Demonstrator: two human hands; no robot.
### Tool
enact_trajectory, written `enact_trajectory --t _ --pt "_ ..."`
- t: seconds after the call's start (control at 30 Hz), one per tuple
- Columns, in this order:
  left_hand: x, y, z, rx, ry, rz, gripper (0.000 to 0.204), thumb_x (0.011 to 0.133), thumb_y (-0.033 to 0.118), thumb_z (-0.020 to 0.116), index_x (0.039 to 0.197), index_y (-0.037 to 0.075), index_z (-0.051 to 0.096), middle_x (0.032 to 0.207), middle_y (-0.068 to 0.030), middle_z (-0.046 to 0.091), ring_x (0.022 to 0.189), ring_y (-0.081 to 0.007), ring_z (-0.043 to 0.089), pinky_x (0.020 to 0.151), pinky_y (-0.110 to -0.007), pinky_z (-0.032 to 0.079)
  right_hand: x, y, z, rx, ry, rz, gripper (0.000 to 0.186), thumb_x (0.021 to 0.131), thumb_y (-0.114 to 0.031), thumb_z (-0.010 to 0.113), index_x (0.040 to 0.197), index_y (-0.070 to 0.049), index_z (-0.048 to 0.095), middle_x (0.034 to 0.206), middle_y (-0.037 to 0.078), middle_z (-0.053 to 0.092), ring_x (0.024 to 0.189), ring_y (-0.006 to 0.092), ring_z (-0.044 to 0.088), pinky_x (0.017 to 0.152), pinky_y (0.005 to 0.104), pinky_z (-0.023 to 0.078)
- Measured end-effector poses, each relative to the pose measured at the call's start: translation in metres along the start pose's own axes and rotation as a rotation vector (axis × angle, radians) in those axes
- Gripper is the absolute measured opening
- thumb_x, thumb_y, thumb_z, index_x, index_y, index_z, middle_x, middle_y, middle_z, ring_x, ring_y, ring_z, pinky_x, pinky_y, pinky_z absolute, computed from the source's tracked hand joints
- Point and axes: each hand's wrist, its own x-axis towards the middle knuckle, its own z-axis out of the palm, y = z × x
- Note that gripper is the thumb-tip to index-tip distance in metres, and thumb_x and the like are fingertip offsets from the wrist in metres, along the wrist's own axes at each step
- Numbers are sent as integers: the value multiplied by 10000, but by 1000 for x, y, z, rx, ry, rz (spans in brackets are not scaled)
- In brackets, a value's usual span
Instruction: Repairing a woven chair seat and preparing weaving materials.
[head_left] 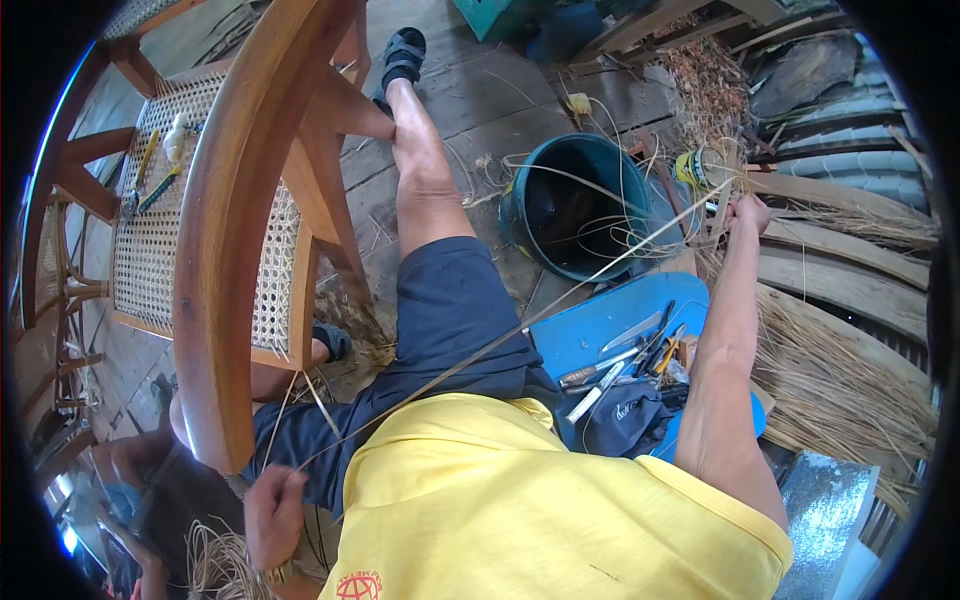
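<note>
A long tan rattan strand [480, 350] is stretched across my lap, running from lower left up to the right. Its lower end meets the curled fingers of my left hand [272, 515], closed beside the chair's curved wooden rail [220, 230]. At far right, my arm outstretched, my right hand [747, 212] is closed around the strand's other end near an upright piece of wood. Loose strands hang from the corner of the chair's woven cane seat [277, 270]. On the cane lie pliers [158, 190], a yellow-handled tool [148, 155] and a small white object [175, 140].
A dark teal bucket [515, 215] with looping strands stands ahead of my lap. Beside it, a blue plastic surface [570, 330] carries hand tools and a dark pouch [625, 418]. Rattan bundles [830, 370] lie at right. Another person's arm [140, 550] shows at lower left.
</note>
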Motion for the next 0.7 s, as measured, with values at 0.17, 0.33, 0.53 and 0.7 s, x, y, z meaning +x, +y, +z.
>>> enact_trajectory --t 0.17,0.33,0.53,0.7 --pt "-56 -67 -38 -395 904 -249 153 1071 203 665 1006 66 669 773 16 550 605 -58 455 547 -242 358 -20 11 -6 -13 -68 92 253 883 56 663 1103 -59 709 924 124 697 671 230 664 501 346 519" --pt "-103 -159 -98 333 1435 -369 250 1029 275 631 1072 49 728 949 -134 662 645 -211 607 614 -346 531 -32 19 -8 2 -34 191 187 931 30 628 1086 -44 701 871 128 687 635 219 649 532 377 535" --pt "-110 -188 -158 -1215 1340 460 146 1078 150 522 1003 51 597 722 -20 496 552 -178 499 477 -334 431 -61 19 -6 19 -92 183 151 961 -8 666 1101 -52 697 810 89 671 626 181 652 540 344 549" --pt "-94 -82 -149 -1309 580 809 240 1133 254 499 1016 58 573 697 -9 449 548 -154 382 524 -347 393 -78 33 -13 -161 -352 -119 178 1004 -65 697 1177 -89 665 902 53 702 699 148 672 598 323 569"
